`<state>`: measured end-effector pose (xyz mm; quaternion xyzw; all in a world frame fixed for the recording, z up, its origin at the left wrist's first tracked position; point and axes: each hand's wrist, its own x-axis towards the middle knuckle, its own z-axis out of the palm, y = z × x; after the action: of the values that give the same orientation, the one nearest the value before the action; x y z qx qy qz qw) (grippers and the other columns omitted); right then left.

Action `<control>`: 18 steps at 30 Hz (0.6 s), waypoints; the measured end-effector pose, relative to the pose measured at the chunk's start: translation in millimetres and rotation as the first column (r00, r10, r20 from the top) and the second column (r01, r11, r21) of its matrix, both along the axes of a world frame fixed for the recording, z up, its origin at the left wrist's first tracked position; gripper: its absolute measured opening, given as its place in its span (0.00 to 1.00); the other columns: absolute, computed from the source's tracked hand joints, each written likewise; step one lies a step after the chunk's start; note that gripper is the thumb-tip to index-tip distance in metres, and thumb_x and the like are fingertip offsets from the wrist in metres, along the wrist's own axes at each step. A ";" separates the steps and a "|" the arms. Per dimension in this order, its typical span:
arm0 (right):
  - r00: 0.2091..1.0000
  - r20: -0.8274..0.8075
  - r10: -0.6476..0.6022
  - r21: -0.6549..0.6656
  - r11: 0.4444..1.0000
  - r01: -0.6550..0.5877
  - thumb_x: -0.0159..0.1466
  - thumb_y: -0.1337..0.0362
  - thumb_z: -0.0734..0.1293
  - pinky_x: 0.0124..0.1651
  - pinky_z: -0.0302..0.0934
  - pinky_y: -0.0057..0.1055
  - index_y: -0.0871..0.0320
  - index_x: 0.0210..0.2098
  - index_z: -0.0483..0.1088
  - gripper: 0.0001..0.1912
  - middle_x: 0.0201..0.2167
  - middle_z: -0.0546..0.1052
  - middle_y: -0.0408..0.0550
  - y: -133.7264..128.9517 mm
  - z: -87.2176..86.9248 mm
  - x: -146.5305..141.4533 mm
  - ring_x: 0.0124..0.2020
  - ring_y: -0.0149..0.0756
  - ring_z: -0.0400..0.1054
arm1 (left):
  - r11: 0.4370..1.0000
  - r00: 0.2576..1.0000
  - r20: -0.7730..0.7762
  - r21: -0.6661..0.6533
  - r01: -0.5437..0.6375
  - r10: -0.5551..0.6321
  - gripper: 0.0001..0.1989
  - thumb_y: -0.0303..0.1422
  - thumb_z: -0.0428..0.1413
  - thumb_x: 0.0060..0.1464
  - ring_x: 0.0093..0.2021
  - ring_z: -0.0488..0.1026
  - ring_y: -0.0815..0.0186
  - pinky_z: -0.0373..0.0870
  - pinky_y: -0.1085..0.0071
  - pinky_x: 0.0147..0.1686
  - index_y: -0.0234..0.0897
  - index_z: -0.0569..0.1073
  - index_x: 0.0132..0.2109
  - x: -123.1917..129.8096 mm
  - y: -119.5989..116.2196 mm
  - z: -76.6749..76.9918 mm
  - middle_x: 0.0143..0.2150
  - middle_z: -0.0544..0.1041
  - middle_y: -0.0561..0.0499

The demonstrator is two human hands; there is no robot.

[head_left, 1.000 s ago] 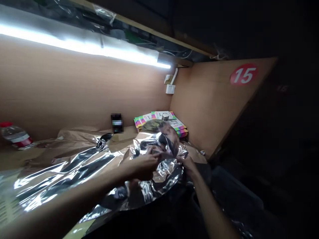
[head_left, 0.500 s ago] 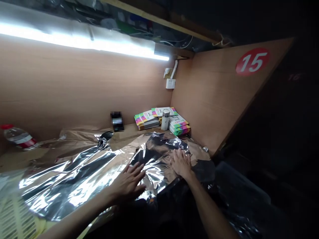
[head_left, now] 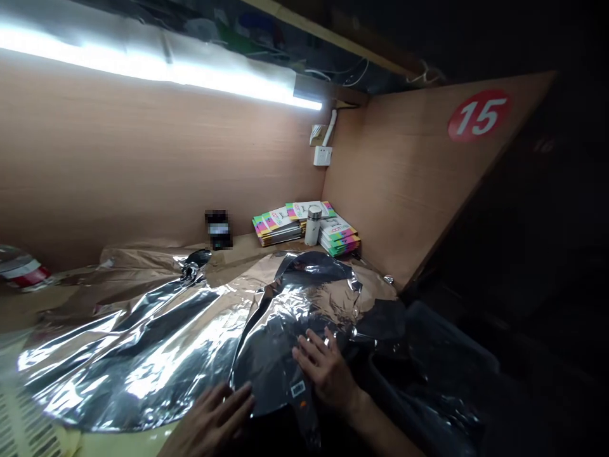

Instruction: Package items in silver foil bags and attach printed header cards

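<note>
A large, crinkled sheet of shiny silver foil (head_left: 143, 355) spreads across the table. At its right lies a flat silver foil piece with a rounded edge (head_left: 261, 374); a narrow tab (head_left: 307, 422) runs from it towards me, with a small barcode label (head_left: 297, 388) and an orange mark. My right hand (head_left: 326, 371) rests on this piece beside the label, fingers spread and holding nothing. My left hand (head_left: 212, 416) is low at the piece's left edge, its fingers stretched out and slightly blurred. Whether it touches the foil is unclear.
Colourful printed packets (head_left: 278, 225) are stacked in the back corner around a white flask (head_left: 313, 227). A red-labelled bottle (head_left: 23, 271) lies at far left, above a yellow slatted basket (head_left: 28, 419). Cardboard panels (head_left: 399, 178) enclose the back and right; clear plastic (head_left: 447, 336) lies at right.
Both hands have drawn back towards me, the right also moving left. The rounded foil piece now lies flatter near me, with its tab and label showing. The view has shifted slightly.
</note>
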<state>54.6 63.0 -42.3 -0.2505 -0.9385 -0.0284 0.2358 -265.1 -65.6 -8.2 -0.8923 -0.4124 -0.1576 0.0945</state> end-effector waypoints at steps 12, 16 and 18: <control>0.978 -0.058 0.200 -0.333 0.920 -0.208 0.72 0.59 0.62 0.71 0.50 0.53 0.51 0.63 0.72 0.21 0.59 0.78 0.51 21.5 41.2 48.5 0.65 0.48 0.68 | 0.707 0.923 0.364 -0.620 0.340 -0.125 0.28 0.56 0.47 0.68 0.57 0.76 0.51 0.72 0.59 0.56 0.43 0.80 0.56 10.2 158.5 82.4 0.58 0.80 0.44; 0.956 -0.293 -0.009 -0.663 0.722 -0.196 0.73 0.50 0.57 0.69 0.54 0.51 0.51 0.56 0.78 0.24 0.53 0.82 0.51 37.3 47.4 64.3 0.59 0.48 0.73 | 0.776 0.971 0.212 -0.591 0.220 -0.113 0.40 0.54 0.66 0.48 0.62 0.72 0.43 0.70 0.53 0.59 0.45 0.72 0.65 -7.5 160.7 64.9 0.65 0.74 0.42; 0.905 -0.375 -0.201 -0.717 0.682 -0.146 0.71 0.48 0.59 0.62 0.63 0.48 0.53 0.47 0.81 0.23 0.44 0.84 0.52 43.5 47.5 68.2 0.50 0.48 0.77 | 0.819 0.984 0.178 -0.560 0.126 -0.030 0.33 0.46 0.64 0.51 0.55 0.76 0.46 0.72 0.54 0.55 0.46 0.74 0.64 -9.4 162.6 58.5 0.59 0.79 0.43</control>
<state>122.8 106.5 5.2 -0.3378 -0.7924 0.3996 0.3135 -274.4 97.1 50.3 -0.8802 -0.4099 -0.1029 -0.2162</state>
